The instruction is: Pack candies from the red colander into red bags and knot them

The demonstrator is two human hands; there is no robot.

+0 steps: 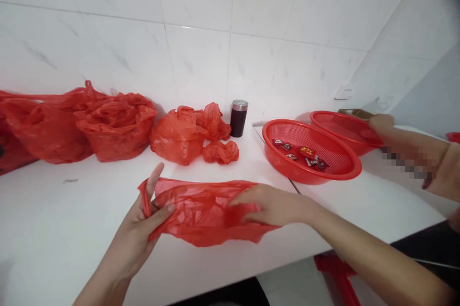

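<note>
"Where's the bag from your spot?"

"Right between the two hands, spread sideways above the near part of the table. I can't tell whether its underside touches."

"How does the left hand have it?"

"Grasping its left end: thumb pressed on the near side, one finger pointing up, a strip of plastic looped beside that finger."

"And the right hand?"

"It's over the bag's other end, fingers reaching toward the left hand. The fingertips are blurred, so I can't tell whether they pinch the plastic or only touch it."

"What's just past them?"

"A crumpled wad, beyond the gap between the hands. A bigger bundle sits to its left, nearer the left hand's side, and a dark cup with a silvery lid stands behind the wad."

"Beyond the left hand?"

"Bulging bags, red too, lined up farther left, near the wall."

"And by the right?"

"A red basket, beyond that hand and to its right, with small packets inside. Behind it is a second basket, another person's hand at its rim."
</note>
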